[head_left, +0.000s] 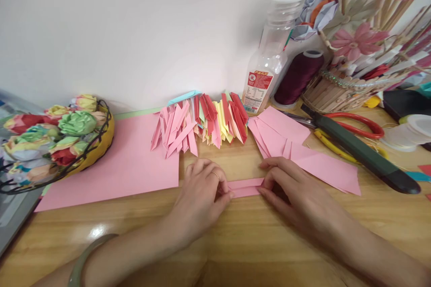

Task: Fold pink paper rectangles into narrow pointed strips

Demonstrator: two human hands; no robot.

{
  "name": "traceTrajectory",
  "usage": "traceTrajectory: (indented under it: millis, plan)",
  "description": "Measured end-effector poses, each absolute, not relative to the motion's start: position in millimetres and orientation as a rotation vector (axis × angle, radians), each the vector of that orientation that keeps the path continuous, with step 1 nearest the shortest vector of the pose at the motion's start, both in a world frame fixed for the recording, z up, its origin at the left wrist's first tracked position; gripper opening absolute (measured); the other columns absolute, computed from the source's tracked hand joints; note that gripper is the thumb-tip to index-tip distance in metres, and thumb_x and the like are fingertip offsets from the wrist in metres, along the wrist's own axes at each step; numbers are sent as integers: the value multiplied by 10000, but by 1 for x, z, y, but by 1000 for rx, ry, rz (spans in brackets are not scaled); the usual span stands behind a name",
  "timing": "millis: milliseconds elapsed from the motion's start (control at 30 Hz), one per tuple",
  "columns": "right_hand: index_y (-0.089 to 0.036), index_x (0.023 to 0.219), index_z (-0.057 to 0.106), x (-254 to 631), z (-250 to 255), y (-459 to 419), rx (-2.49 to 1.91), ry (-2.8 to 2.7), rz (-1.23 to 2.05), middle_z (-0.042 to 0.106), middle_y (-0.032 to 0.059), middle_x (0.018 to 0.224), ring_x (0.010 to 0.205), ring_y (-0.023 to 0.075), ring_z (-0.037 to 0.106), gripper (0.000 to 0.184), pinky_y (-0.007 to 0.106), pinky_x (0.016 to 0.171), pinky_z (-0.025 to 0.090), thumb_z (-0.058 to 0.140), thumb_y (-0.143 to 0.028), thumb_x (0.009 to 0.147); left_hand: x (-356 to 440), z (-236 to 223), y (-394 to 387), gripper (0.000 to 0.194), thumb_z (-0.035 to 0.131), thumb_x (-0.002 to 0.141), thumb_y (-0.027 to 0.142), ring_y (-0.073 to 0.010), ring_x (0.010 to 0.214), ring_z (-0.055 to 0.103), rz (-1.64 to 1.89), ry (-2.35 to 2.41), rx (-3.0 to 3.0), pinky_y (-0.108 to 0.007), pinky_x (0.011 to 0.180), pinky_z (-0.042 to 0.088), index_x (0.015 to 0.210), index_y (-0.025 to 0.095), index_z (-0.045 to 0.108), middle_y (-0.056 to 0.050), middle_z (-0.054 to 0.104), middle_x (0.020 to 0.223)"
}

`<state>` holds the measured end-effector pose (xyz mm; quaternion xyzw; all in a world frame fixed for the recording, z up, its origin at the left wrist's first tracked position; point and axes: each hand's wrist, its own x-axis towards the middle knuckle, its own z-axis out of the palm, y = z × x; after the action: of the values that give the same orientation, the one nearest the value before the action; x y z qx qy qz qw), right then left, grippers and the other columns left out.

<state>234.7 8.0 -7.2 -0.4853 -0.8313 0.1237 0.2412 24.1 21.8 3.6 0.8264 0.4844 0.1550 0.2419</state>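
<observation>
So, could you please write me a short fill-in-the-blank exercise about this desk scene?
1. The left hand and the right hand hold a paper strip coloured ____.
2. The bracelet is on the ____ arm.
3. The purple thread stands between the stick basket and the clear ____.

Missing words: pink; left; bottle.

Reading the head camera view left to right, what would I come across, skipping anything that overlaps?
Yellow basket of flowers, left hand, folded pink strip between the hands, right hand, white spool.
</observation>
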Motion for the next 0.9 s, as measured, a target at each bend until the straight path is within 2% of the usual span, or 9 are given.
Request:
traceTrajectory:
  millis: [100,200,333,533,733,900]
  plan:
    - [-186,847,549,237,-5,7,-1337,-2279,284,558,103,1011,845,180,590,105,310,684,516,448,-183,875,22,2,21,98,599,784,105,-208,906,452,470,1263,2385,-346,762,357,841,181,576,-16,605,904]
    - [-192,1041,587,239,0,5,-1156,-2443,132,610,100,1015,910,210,580,243,367,750,508,386,-166,906,21,-3,19,173,554,850,124,-205,977,458,674,1113,2650,-353,808,322,933,252,636,19,649,986]
    - [-140,1060,618,240,6,3,-910,-2591,-53,672,106,927,883,223,599,319,387,748,514,334,-129,916,18,-10,14,152,541,884,143,-208,1023,487,918,1010,2894,-365,847,318,938,226,656,45,688,987]
    - [-87,1053,634,244,4,6,-908,-2640,-196,679,139,996,950,239,617,342,403,785,538,326,-96,905,14,-12,6,305,349,935,115,-216,1141,488,713,822,3080,-436,1025,267,1099,138,605,-54,641,1135]
    - [-140,1181,589,235,1,-4,-942,-2560,-133,623,109,1174,1104,236,565,345,417,921,485,471,-184,859,16,-12,3,321,347,925,140,-214,1210,448,686,834,3145,-476,1095,162,1144,117,582,-84,597,1211]
    - [-129,1237,541,228,-5,-16,-1011,-2546,-132,566,102,1249,1189,224,492,370,414,993,422,425,-198,892,15,-11,-1,313,354,936,156,-232,1223,437,607,880,3206,-488,1085,179,1156,112,573,-81,574,1243]
